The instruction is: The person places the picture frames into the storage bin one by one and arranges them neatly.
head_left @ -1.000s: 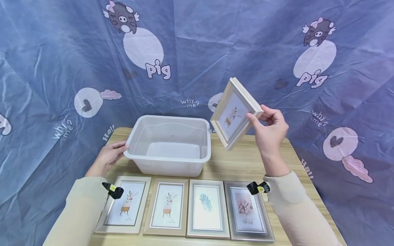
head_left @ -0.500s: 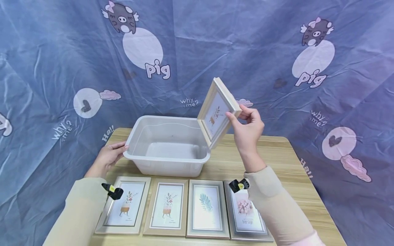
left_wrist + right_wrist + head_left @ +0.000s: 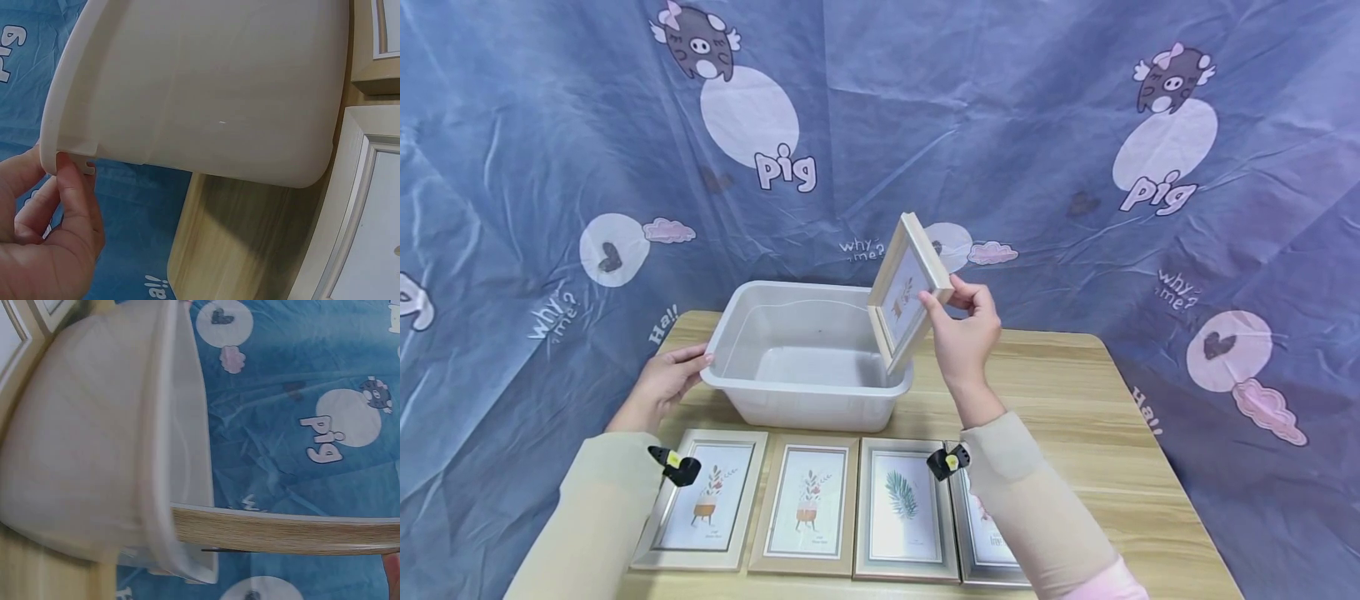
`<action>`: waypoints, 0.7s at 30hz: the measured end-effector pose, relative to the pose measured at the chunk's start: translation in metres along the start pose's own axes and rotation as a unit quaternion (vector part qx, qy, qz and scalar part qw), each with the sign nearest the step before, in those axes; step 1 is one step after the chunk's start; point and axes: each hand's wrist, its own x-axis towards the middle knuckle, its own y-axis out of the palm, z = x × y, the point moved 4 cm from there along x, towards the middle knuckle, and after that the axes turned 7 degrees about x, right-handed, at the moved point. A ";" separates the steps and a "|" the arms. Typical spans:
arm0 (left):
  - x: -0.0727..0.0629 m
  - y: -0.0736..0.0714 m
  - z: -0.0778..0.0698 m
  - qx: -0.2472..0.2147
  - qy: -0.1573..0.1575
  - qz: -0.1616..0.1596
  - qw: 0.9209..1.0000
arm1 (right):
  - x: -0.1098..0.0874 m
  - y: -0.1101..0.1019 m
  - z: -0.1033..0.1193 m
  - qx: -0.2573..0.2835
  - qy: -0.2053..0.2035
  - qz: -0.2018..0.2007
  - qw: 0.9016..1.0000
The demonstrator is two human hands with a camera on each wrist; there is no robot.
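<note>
A light wooden picture frame (image 3: 904, 293) with a plant print tilts over the right end of a grey plastic tub (image 3: 808, 410). My right hand (image 3: 966, 329) pinches its right edge, thumb on the front and fingers behind. In the right wrist view the picture frame's edge (image 3: 287, 532) reaches past the tub's rim, and only a sliver of the hand shows at the right border. My left hand (image 3: 668, 382) holds the tub's left rim; the left wrist view shows the fingers (image 3: 75, 194) curled at the rim from below.
In front of the tub several picture frames lie face up in a row: two with potted plants (image 3: 703, 500) (image 3: 805, 504), one with a leaf (image 3: 904, 508), and one with pink flowers (image 3: 988, 537), partly under my right sleeve. A blue printed curtain (image 3: 880, 125) hangs behind the wooden table (image 3: 1060, 383).
My right hand has carried the picture frame left and lower, from beside the tub to over its right end. The left hand has stayed on the rim.
</note>
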 end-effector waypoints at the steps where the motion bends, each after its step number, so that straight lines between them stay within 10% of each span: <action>1: 0.000 0.000 0.000 0.006 0.000 -0.001 1.000 | -0.003 0.001 -0.002 -0.002 0.001 -0.001 1.000; 21: 0.000 0.000 -0.001 0.006 -0.010 -0.004 1.000 | -0.053 0.012 -0.034 -0.034 -0.009 0.001 0.999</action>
